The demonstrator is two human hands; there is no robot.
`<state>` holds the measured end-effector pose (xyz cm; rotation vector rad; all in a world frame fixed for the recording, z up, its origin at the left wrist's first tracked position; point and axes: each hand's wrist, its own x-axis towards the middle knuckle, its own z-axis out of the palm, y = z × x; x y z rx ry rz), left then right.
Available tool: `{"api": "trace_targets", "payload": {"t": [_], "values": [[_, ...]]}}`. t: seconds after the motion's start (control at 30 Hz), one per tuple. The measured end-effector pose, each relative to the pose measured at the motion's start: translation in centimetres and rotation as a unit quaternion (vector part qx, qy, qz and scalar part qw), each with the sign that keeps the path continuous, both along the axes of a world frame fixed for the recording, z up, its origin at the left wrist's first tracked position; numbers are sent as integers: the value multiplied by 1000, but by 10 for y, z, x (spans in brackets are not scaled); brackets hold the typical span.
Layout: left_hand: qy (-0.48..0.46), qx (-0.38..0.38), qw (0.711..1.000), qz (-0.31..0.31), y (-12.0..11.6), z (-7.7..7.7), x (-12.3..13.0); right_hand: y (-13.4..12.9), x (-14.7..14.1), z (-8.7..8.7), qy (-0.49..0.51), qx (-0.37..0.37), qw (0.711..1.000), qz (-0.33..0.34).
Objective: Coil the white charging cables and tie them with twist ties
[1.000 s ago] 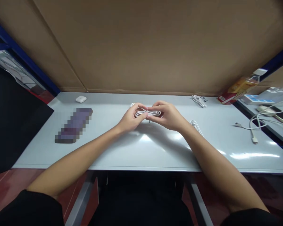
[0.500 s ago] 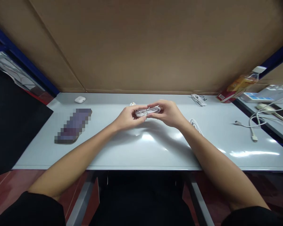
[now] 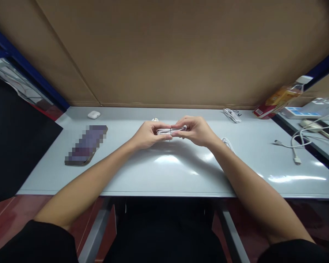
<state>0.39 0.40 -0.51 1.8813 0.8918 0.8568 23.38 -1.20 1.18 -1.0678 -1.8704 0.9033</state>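
Both hands are meeting over the middle of the pale grey bench (image 3: 164,175), pinching a small coiled white cable (image 3: 171,130) between them. The left hand (image 3: 146,134) is curled shut around the coil's left end, the right hand (image 3: 196,130) is closed on the right end. The bundle is looking flat and oval, with a thin dark tie crossing its middle. Fingers are covering both ends, so any plugs aren't visible. Far right, a bottle (image 3: 281,98) is lying tilted with a red and yellow label, way too blurry to read. The dark slab (image 3: 86,145) on the left is pixelated out. Another cable (image 3: 227,143) is peeking out behind the right wrist, mostly hidden.
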Motion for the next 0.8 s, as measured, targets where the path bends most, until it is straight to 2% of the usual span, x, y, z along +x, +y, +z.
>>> {"api": "trace_targets", "payload": {"t": [0.13,0.27,0.37,0.57,0.7,0.8], "values": [[41,47,998,19,-2,-1,0,-5,-4,4,20,-78,997,-14],[86,126,988,23,-6,-1,1,-6,-11,0,60,-83,993,-63],[99,152,983,12,-7,-1,3,-6,-16,-6,80,-63,990,-95],[114,124,986,-6,-8,-4,6,-8,-22,-8,86,-7,992,-92],[58,45,997,-24,-7,-5,8,-7,-23,-4,146,-13,986,-74],[0,-13,1000,-17,-6,-6,11,-3,-21,-3,198,-40,975,-93]]}}
